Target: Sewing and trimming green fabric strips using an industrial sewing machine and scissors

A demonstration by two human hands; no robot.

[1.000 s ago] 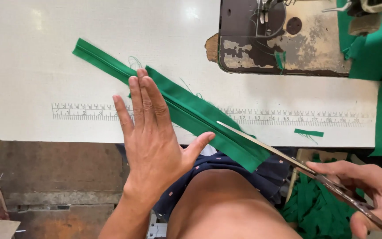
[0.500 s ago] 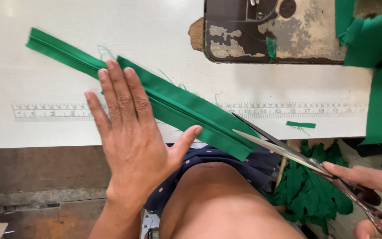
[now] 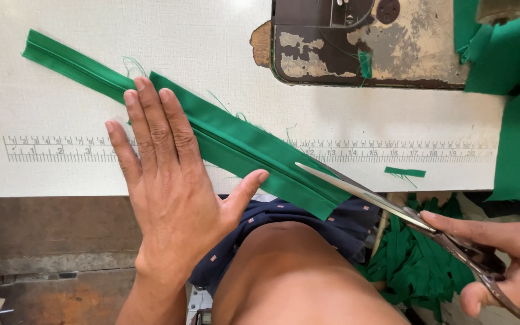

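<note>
A long folded green fabric strip [image 3: 224, 135] lies diagonally across the white table [image 3: 212, 60], its lower end hanging over the front edge. My left hand [image 3: 167, 180] lies flat on the strip's middle, fingers spread, pinning it to the table. My right hand [image 3: 507, 265] grips a pair of metal scissors [image 3: 392, 207] at the lower right. The blades are parted and reach over the strip's lower end near the table edge.
A printed ruler scale [image 3: 392, 150] runs along the table front. A worn sewing machine base [image 3: 362, 42] sits at the back. More green fabric [image 3: 519, 120] hangs at the right, a small scrap [image 3: 405, 172] lies near the edge, and a pile of cut green strips [image 3: 416, 265] rests below.
The scissors have moved left, so the blades now sit over the strip's lower end. My left hand stays flat on the strip.
</note>
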